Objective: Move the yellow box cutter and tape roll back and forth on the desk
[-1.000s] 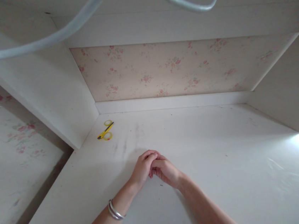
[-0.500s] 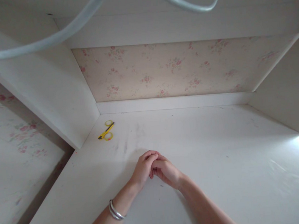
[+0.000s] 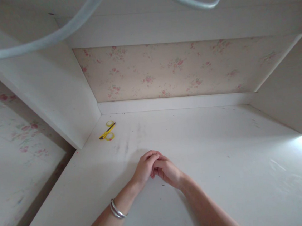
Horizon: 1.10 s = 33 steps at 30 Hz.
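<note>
Beyond the hands (image 3: 156, 168), scissors (image 3: 107, 131) lie near the side panel (image 3: 48, 87).

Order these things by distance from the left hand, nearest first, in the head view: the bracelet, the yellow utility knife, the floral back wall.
1. bracelet, on the wrist just behind the left hand.
2. yellow utility knife, ahead, in the left corner.
3. floral back wall, beyond the desk.

Single head-worn view, looking forward and down, close over white desk (image 3: 226, 162), facing floral back wall (image 3: 173, 67)
</note>
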{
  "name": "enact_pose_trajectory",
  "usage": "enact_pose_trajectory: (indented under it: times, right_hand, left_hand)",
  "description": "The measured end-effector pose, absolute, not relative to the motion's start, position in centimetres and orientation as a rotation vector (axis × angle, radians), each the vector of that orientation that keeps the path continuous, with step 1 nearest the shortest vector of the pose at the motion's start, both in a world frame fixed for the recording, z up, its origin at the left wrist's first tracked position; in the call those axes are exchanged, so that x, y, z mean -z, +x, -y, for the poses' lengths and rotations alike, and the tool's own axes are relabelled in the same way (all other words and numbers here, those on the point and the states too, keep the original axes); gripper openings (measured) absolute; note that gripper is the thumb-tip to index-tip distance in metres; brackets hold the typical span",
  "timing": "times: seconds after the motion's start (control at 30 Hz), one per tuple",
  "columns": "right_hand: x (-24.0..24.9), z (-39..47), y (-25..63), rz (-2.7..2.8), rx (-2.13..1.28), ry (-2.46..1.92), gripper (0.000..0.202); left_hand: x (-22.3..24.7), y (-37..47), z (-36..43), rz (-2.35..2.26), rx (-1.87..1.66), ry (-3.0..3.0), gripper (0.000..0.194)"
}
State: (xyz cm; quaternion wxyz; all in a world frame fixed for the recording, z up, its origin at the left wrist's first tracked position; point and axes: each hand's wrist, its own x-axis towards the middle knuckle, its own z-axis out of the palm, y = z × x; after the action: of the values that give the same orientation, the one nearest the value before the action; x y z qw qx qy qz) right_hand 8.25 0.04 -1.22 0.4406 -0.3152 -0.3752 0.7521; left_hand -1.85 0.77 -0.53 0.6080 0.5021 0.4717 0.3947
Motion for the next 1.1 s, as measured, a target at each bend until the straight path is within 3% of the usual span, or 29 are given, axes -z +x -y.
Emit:
enact_pose_trajectory:
  times: [1.1]
  right_hand:
    - [0.83,0.16,8.24,0.945,-1.867,-0.797,0.018]
  left_hand:
    - [0.83,-1.86,-0.77,-1.069,-0.902,1.174,0.028]
